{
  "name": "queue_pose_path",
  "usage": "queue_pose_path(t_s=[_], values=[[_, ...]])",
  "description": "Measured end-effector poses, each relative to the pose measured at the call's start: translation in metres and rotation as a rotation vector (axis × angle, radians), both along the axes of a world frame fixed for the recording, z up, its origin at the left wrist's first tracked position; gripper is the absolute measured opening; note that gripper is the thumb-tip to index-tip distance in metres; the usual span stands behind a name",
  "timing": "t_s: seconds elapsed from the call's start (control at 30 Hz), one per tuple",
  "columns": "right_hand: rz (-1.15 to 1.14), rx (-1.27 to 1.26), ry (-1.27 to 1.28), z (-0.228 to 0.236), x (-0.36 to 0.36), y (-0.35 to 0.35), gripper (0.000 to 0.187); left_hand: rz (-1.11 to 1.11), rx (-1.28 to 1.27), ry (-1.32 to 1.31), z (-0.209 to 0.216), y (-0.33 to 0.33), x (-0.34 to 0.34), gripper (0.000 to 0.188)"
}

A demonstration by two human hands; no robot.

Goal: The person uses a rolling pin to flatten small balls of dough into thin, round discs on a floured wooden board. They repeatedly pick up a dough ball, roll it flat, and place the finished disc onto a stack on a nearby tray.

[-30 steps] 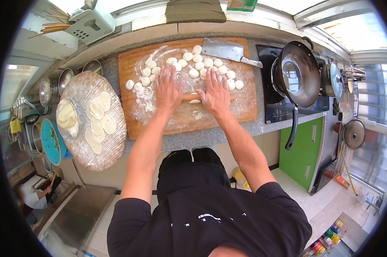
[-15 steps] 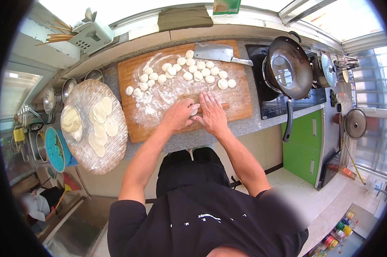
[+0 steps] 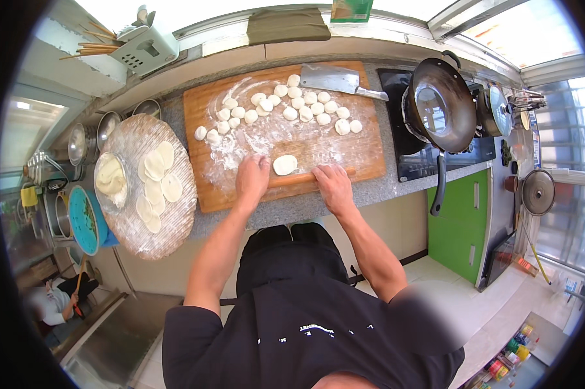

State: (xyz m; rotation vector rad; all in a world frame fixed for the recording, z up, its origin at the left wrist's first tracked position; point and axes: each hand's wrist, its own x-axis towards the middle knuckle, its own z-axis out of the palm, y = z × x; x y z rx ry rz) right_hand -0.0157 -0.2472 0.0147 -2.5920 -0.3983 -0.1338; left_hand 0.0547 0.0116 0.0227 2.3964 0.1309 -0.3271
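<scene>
A wooden rolling pin (image 3: 294, 179) lies crosswise near the front of the floured cutting board (image 3: 364, 142). My left hand (image 3: 253, 178) is closed round its left end, and my right hand (image 3: 335, 188) grips it toward the right end. Just beyond the pin, between my hands, sits a small flattened dough round (image 3: 285, 165). Several little dough pieces (image 3: 306, 114) are scattered across the far half of the board. A cleaver (image 3: 331, 79) rests at the board's far right corner, its handle pointing right.
To the left, a round woven tray (image 3: 127, 230) bears rolled wrappers (image 3: 154, 165) and a bowl of pale dough (image 3: 113, 181). A turquoise basin (image 3: 85, 220) stands farther left. At right, a wok (image 3: 441, 104) sits on the stove, its handle (image 3: 437, 188) jutting toward me. Another person (image 3: 56, 301) is at lower left.
My hands have moved apart, from being together over the dough to holding the rolling pin's two ends. The dough round now lies uncovered on the board.
</scene>
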Motion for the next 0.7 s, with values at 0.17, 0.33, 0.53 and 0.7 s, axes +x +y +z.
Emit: queue_pose_path(t_s=[0.17,0.33,0.53,0.7], values=[[0.065,-0.043,0.007,0.001,0.027,0.014,0.036,0.02,0.218,-0.381,-0.007,0.001,-0.027,0.042],[0.124,-0.194,0.05,0.005,0.046,0.028,0.062,-0.021,0.349,-0.359,-0.028,-0.003,-0.031,0.066],[0.057,-0.301,0.061,-0.005,0.134,0.051,0.084,0.037,0.343,-0.462,-0.032,0.01,0.048,0.071],[0.057,-0.289,0.073,-0.009,0.131,0.052,0.092,0.021,0.359,-0.444,-0.041,0.016,0.044,0.074]])
